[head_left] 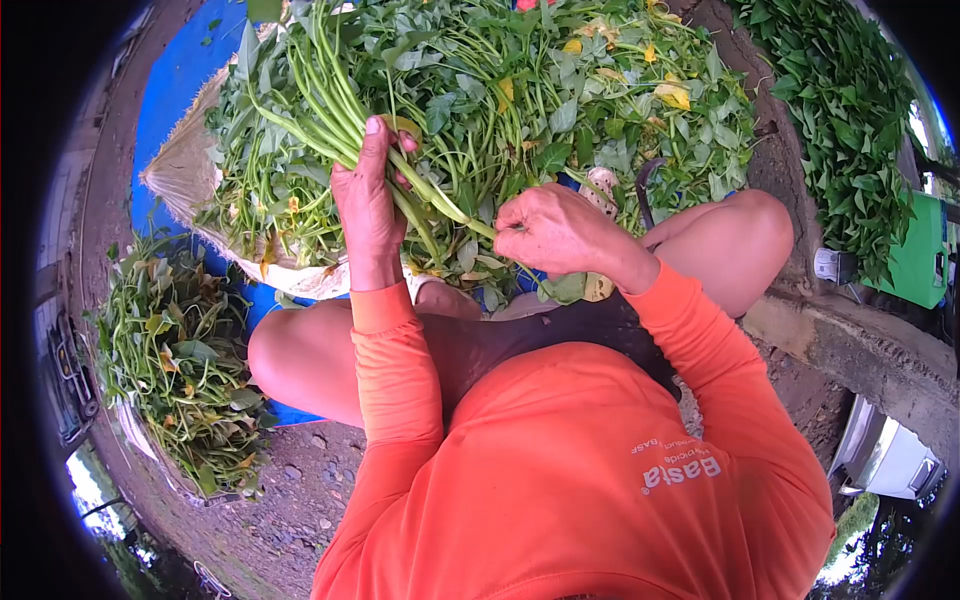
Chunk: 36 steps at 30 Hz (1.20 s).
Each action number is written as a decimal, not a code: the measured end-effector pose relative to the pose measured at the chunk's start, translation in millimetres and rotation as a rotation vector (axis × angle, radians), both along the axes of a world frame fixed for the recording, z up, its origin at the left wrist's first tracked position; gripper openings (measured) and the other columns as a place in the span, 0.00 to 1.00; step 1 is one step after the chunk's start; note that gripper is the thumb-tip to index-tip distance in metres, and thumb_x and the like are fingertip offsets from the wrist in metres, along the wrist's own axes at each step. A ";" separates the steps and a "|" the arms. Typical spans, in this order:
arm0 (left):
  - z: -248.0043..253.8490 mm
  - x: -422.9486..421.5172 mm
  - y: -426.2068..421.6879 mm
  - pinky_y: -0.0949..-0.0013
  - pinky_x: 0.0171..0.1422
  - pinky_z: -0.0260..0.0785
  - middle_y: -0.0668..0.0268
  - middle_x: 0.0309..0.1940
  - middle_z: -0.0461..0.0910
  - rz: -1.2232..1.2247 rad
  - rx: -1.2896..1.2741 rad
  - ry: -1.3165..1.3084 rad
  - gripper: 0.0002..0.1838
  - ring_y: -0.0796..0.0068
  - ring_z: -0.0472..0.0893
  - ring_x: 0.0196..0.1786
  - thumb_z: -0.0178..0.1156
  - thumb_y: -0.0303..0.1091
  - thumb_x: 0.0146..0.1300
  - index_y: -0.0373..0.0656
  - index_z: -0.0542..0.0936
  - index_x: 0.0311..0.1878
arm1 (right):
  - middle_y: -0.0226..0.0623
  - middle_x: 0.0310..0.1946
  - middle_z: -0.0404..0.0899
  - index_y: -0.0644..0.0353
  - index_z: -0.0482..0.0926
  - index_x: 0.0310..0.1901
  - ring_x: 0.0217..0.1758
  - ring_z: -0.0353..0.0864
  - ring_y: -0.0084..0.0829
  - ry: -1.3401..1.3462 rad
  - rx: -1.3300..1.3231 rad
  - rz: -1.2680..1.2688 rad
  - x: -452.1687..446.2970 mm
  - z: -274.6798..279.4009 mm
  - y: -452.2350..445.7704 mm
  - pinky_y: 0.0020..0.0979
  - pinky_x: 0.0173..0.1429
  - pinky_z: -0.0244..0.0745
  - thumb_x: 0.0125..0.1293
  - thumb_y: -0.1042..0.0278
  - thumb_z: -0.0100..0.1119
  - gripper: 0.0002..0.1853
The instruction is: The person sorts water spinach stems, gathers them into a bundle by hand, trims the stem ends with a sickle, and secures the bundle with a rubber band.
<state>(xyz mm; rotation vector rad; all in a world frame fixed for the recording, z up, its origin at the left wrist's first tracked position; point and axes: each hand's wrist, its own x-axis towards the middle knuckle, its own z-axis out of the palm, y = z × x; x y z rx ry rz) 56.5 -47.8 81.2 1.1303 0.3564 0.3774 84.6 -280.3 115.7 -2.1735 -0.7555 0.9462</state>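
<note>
My left hand (370, 208) is closed around a bunch of long-stemmed leafy greens that look like water spinach (335, 112), its stems fanning up and left. The thick stem ends slant down to the right, toward my right hand (562, 230). That hand's fingers are pinched at the lower end of a stem, in front of my lap. Beneath and beyond both hands spreads a large pile of the same greens (490, 110), with some yellow leaves in it. A dark curved blade, like a sickle (644, 192), stands by my right knee.
The pile lies on a woven sack (180, 165) over a blue tarp (170, 95). Another heap of greens (175, 365) is at my left. On the right are darker leafy bundles (840, 110), a green container (922, 250), a concrete ledge (850, 345) and a white box (890, 455).
</note>
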 end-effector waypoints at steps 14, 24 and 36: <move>20.5 -18.1 63.0 0.73 0.33 0.71 0.68 0.35 0.80 -0.110 -0.419 -0.212 0.16 0.79 0.75 0.31 0.59 0.49 0.84 0.48 0.79 0.42 | 0.54 0.48 0.90 0.64 0.90 0.47 0.52 0.90 0.55 -0.880 -0.482 -0.146 107.9 -1.6 -111.5 0.53 0.60 0.84 0.67 0.67 0.60 0.14; 8.8 -4.6 20.7 0.75 0.40 0.78 0.67 0.36 0.81 -0.281 -0.563 -0.122 0.16 0.77 0.82 0.41 0.62 0.45 0.82 0.41 0.81 0.44 | 0.41 0.63 0.85 0.62 0.86 0.54 0.52 0.87 0.38 -0.195 0.780 0.033 3.4 32.9 34.2 0.36 0.56 0.83 0.72 0.77 0.63 0.12; -1.1 -6.5 37.7 0.82 0.25 0.64 0.62 0.33 0.85 0.013 -0.341 0.031 0.12 0.85 0.73 0.23 0.68 0.43 0.79 0.47 0.81 0.44 | 0.41 0.32 0.82 0.66 0.88 0.47 0.34 0.80 0.41 -0.624 0.693 0.037 -7.2 -0.3 18.6 0.40 0.40 0.76 0.65 0.78 0.74 0.10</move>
